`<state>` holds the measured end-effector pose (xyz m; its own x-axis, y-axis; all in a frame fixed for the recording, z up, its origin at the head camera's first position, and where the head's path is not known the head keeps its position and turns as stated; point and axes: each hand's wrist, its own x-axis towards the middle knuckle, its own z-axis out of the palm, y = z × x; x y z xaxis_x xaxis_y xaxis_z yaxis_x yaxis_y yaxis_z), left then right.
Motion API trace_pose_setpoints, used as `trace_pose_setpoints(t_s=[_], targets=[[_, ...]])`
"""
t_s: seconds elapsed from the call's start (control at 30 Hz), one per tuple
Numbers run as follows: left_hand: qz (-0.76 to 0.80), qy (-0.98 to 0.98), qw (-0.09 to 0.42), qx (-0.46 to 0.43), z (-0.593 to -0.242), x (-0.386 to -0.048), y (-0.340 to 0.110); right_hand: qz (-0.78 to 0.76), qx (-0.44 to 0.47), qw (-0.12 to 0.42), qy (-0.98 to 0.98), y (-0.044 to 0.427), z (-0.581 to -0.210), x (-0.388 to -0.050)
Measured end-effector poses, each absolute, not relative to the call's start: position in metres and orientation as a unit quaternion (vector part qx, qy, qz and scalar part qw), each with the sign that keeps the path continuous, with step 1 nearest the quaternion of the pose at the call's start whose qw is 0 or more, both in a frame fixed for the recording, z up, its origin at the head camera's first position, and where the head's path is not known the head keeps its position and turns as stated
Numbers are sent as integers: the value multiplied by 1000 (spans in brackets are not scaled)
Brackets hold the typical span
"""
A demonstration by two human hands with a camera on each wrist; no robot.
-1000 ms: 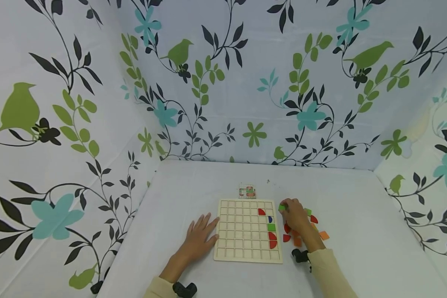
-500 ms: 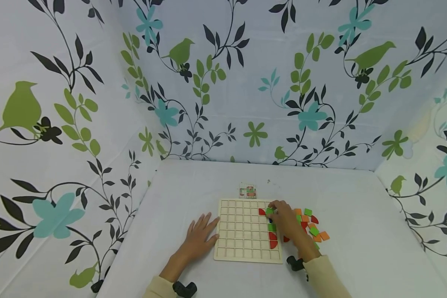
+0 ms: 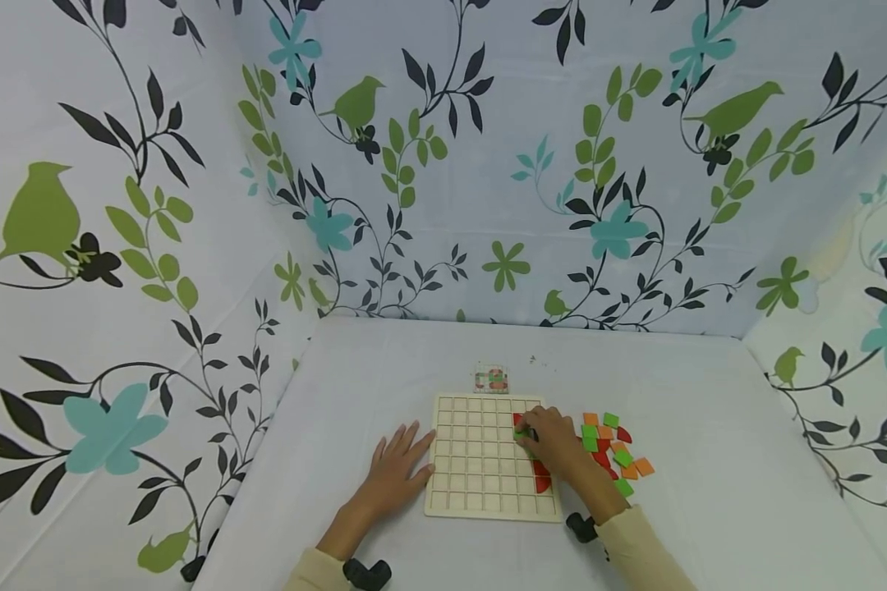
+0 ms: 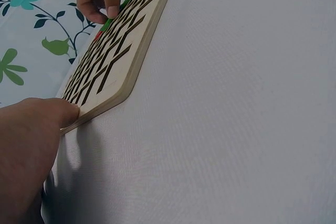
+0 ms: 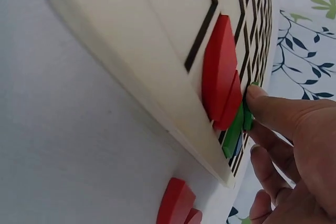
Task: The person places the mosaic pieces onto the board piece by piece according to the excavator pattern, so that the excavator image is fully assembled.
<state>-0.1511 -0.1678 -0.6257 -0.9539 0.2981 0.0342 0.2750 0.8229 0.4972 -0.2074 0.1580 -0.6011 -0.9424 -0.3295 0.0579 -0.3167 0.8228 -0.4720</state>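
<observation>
On the white table lies a square wooden grid board (image 3: pixel 473 460). My left hand (image 3: pixel 393 474) rests flat with spread fingers, its thumb (image 4: pixel 67 113) against the board's left edge. Over the board's right side, my right hand (image 3: pixel 554 443) pinches a small green tile (image 5: pixel 248 115) between thumb and fingers. Red quarter-round pieces (image 3: pixel 541 476) sit in the board's right column. Beside them, in the right wrist view, are a green square piece (image 5: pixel 232 135) and a bit of blue piece (image 5: pixel 238 145). Another red piece (image 3: pixel 517 418) shows just left of my right fingertips.
To the board's right lies a loose pile of orange, red and green pieces (image 3: pixel 622 458). A small picture card (image 3: pixel 491 379) lies behind the board. Patterned cloth (image 3: pixel 414 164) hangs around the table at the back and sides.
My right hand has carried the green tile left from beside the pile to over the board's right side, then a little further left. The left hand has stayed put.
</observation>
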Motion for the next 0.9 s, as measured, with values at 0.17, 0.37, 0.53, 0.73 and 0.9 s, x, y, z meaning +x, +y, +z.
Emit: trace_pose_setpoints(t_s=[0.17, 0.37, 0.53, 0.73, 0.9], targets=[[260, 953, 20, 153, -627, -151, -168, -232, -171, 6, 957, 159, -599, -205], [267, 951, 18, 153, -627, -150, -168, -204, -179, 5, 963, 161, -600, -207], [254, 955, 28, 150, -625, -150, -168, -193, -175, 4, 966, 163, -600, -207], [251, 957, 37, 144, -625, -151, -168, -223, -152, 6, 963, 169, -596, -205], [250, 957, 35, 142, -626, -152, -168, -219, -54, -56, 973, 191, -597, -205]])
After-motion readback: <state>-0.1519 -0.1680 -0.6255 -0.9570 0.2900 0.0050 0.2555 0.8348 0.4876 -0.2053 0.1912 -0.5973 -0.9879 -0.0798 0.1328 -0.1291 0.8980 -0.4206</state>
